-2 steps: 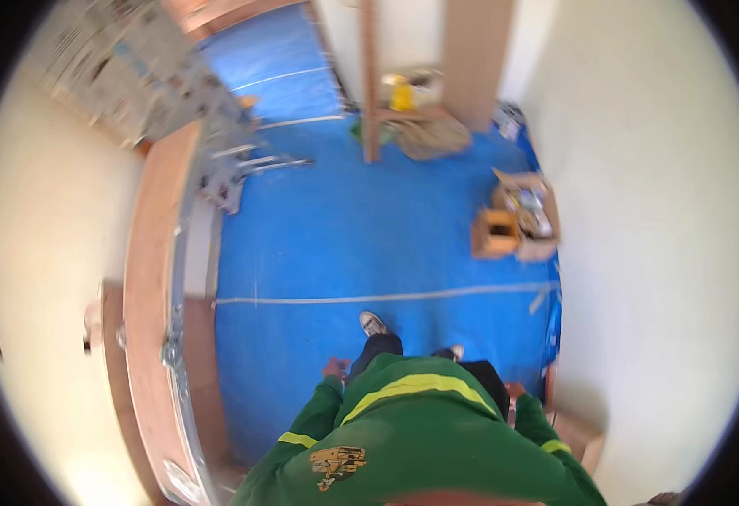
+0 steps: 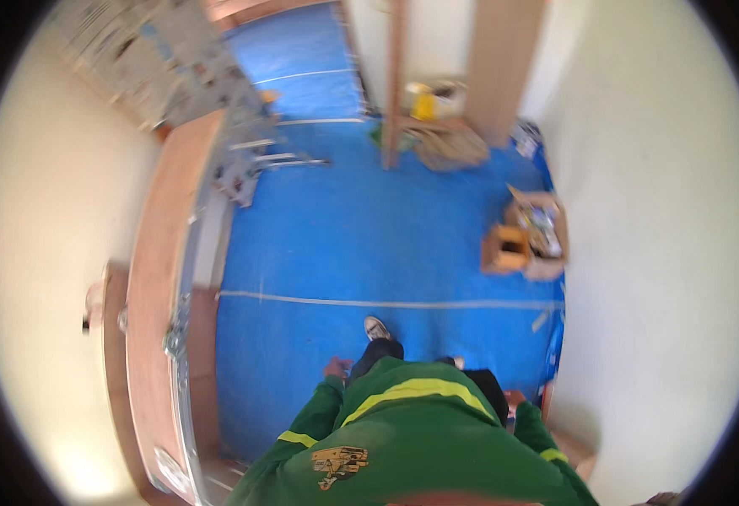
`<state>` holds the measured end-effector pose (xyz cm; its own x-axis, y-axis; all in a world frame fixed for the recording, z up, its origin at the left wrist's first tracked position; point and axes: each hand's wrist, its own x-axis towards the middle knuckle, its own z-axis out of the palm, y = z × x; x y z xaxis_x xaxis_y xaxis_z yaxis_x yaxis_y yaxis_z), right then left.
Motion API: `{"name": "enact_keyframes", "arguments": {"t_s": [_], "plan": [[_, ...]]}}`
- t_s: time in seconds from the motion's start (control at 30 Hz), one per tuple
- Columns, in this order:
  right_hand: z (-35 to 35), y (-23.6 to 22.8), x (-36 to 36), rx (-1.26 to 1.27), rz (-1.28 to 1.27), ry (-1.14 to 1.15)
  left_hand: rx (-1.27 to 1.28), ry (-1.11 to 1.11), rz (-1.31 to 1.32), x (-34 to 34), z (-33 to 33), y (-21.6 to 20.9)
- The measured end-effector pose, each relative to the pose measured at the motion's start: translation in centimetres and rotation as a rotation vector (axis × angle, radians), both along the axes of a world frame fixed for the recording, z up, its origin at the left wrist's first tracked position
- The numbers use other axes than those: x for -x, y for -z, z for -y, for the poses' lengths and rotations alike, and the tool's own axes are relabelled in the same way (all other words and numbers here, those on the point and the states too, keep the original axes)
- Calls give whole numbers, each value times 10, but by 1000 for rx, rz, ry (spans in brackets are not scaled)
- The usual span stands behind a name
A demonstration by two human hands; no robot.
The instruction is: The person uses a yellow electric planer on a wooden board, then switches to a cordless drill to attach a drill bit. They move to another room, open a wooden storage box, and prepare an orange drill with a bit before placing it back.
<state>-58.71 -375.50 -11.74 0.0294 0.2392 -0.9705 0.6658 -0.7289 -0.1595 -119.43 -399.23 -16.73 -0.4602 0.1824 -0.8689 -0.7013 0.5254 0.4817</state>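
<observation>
My left hand [image 2: 336, 368] hangs low beside my left thigh, above the blue floor sheet [image 2: 319, 236]. Its fingers look loosely apart, and I see nothing in them. On the other side, my right hand [image 2: 515, 399] is down by my right leg, partly hidden by the sleeve and small in the picture. Its fingers are too blurred to read. I wear a green top [image 2: 420, 430] with yellow bands. One shoe [image 2: 376, 327] is set forward on the sheet, just short of a pale tape line [image 2: 386, 302].
A long wooden panel or counter [image 2: 171, 228] runs along the left. Open cardboard boxes [image 2: 547, 268] with mixed items stand at right by the pale wall [image 2: 656, 211]. Ahead are a wooden post [image 2: 393, 84], a brown cloth heap [image 2: 450, 150] and metal legs [image 2: 293, 160] on the floor.
The view has turned slightly, so the boxes, post and far floor sit further right in the picture. Both hands stay low at my sides.
</observation>
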Motion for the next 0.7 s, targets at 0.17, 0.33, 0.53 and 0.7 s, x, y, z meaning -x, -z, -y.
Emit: {"name": "enact_keyframes", "arguments": {"t_s": [0.17, 0.33, 0.53, 0.7], "plan": [[-151, -83, 179, -293, -98, -225, 70, 106, -64, 44, 20, 7], [-215, -255, 425, -567, -644, -567, 266, 562, -620, 70, 70, 18], [-131, -510, 643, -501, -1524, -1376, 475, 707, -614, 89, 74, 30], [-95, -619, 708, -117, -2459, -1517, 338, 216, -208, 60, 41, 20]]}}
